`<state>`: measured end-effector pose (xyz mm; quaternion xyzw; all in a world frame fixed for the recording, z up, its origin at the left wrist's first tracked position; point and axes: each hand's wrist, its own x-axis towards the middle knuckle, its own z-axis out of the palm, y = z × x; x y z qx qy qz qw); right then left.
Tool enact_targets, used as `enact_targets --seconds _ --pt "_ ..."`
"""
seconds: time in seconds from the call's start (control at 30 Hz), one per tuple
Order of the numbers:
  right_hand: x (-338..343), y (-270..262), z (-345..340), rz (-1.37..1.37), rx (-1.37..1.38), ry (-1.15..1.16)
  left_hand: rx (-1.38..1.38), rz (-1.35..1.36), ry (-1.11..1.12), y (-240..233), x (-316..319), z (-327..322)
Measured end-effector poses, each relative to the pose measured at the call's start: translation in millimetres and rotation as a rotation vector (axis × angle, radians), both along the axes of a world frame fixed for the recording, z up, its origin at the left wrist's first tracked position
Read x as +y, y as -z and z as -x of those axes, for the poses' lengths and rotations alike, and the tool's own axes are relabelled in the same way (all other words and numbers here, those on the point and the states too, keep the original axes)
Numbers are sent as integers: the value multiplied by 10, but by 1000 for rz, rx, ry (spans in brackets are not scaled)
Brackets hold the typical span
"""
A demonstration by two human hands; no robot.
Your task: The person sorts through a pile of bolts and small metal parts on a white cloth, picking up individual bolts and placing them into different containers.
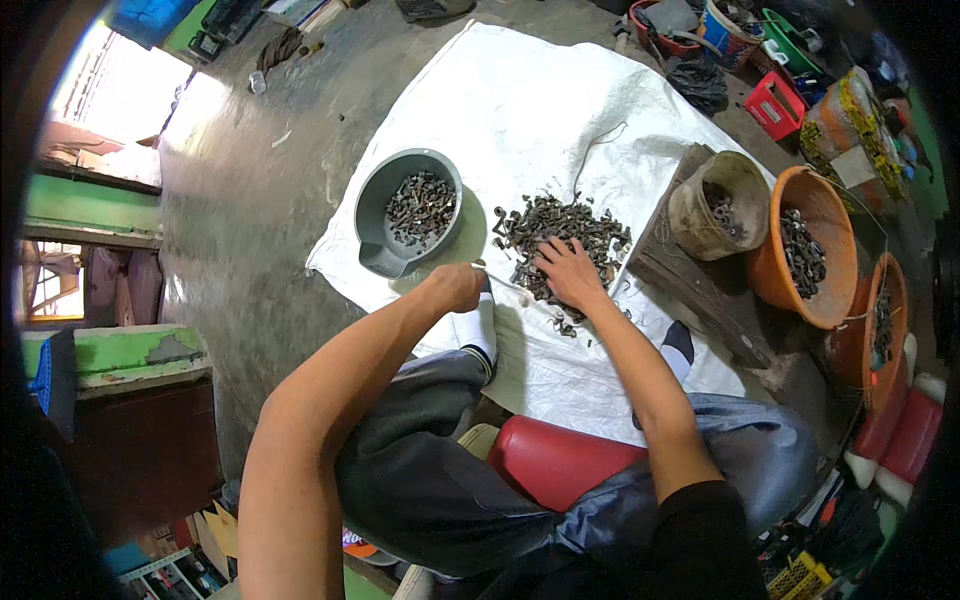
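A heap of small dark metal parts, bolt-like (559, 217), lies on a white woven sheet (517, 97). My right hand (571, 276) rests on the near side of the heap, its fingers spread among the pieces. To its left, my left hand (459, 286) is curled just above my white-socked foot, with a small piece showing at its fingertips. Beyond that hand stands a grey plastic basin with a spout (366, 217), holding many similar small metal parts (421, 206).
On the right, a wooden board (705, 307) lies beside a dirty pale bucket (686, 210) and an orange bucket (840, 255), both containing metal parts. A red padded seat (562, 461) is beneath me. A red box (776, 105) and a black bag (697, 81) sit beyond the sheet.
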<state>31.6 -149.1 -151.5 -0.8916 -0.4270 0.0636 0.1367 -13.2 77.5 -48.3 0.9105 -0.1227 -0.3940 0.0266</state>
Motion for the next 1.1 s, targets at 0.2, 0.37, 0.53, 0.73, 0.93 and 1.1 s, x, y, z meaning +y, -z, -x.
enact_targets --seconds 0.2,0.37,0.53,0.73,0.93,1.1 --pt "-311 -206 -10 -7 61 116 -34 42 52 35 -140 99" --pt "-62 -111 -230 -332 9 297 -74 105 1 369 -133 -7" --pt "501 58 -656 -292 58 164 -228 -6 -179 1563 -18 -195" --pt "963 453 -874 -142 -190 -106 -564 80 -542 1513 -624 -262" --pt "878 367 -840 106 -69 -150 -535 524 -985 1542 -641 -396" --pt "535 230 -760 62 -1 -48 -417 740 -1164 1414 -730 -359"
